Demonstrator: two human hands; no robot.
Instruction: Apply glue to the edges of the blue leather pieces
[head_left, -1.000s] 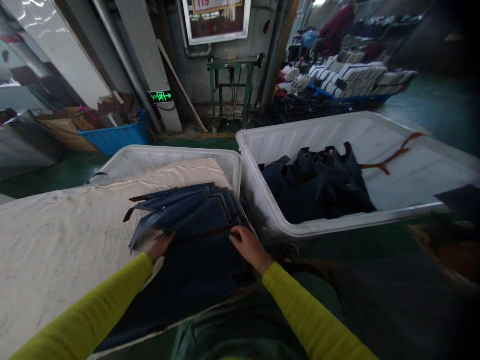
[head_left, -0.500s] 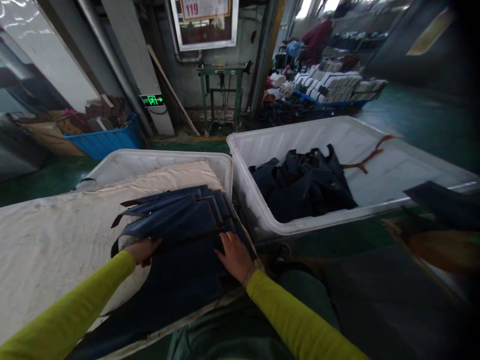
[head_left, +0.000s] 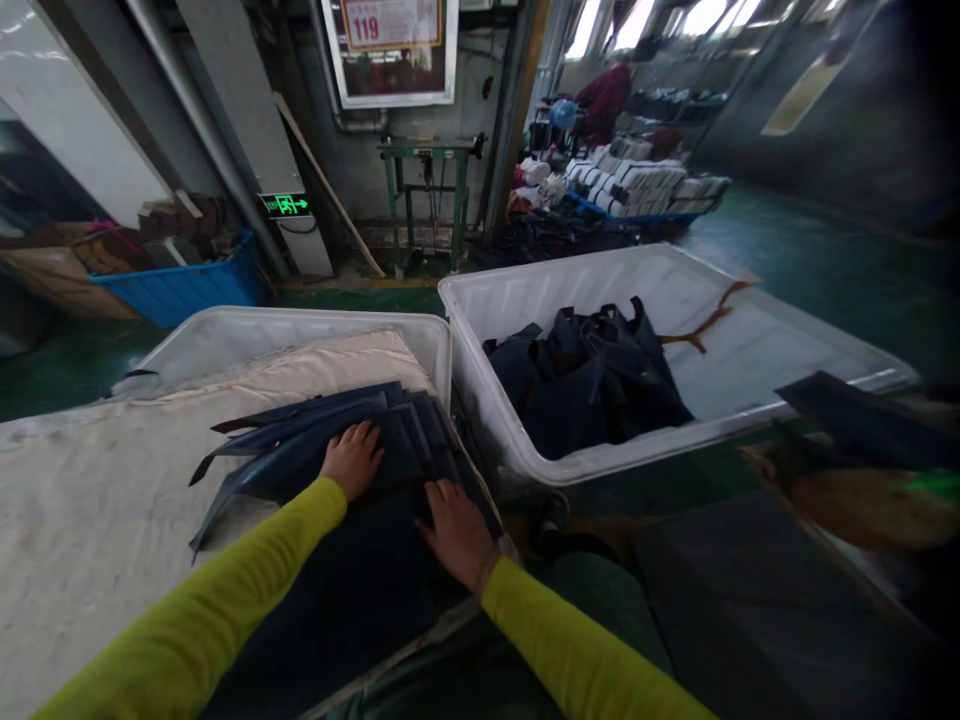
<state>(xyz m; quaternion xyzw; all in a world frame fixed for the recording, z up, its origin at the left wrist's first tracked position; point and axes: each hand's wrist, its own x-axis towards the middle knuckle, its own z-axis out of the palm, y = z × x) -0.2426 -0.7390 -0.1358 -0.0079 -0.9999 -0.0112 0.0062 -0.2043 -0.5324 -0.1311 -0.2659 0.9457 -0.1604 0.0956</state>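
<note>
Two bare hands in yellow-green sleeves rest on overlapping dark blue fabric pieces (head_left: pixel 337 560), which lie on a cream cloth-covered surface (head_left: pixel 82 500) at the near left. The left hand (head_left: pixel 352 460) lies palm down on the pieces, fingers loosely spread. The right hand (head_left: pixel 457 530), nearer and further right, touches them with bent fingers; whether it pinches any cannot be told. To the right, a white bin (head_left: pixel 525 440) holds a rumpled dark blue heap (head_left: pixel 589 385).
</note>
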